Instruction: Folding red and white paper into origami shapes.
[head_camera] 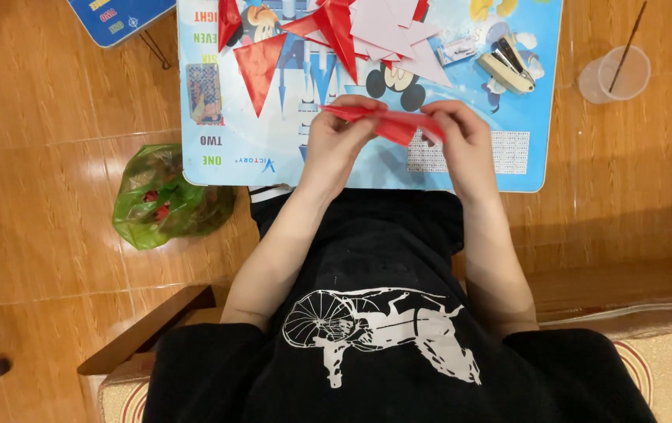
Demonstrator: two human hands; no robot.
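Note:
Both my hands hold a folded red paper piece (387,122) just above the near part of a small blue printed table (218,164). My left hand (340,141) pinches its left end. My right hand (461,137) grips its right end, fingers curled over the fold. Further back on the table lie a red paper triangle (260,66), more red folded shapes (336,27) and pale pink paper pieces (391,27).
A beige stapler (508,66) lies at the table's far right. On the wooden floor, a clear plastic cup (618,74) with a thin stick stands at the right. A green plastic bag (165,197) sits at the left. Another blue board (120,16) shows top left.

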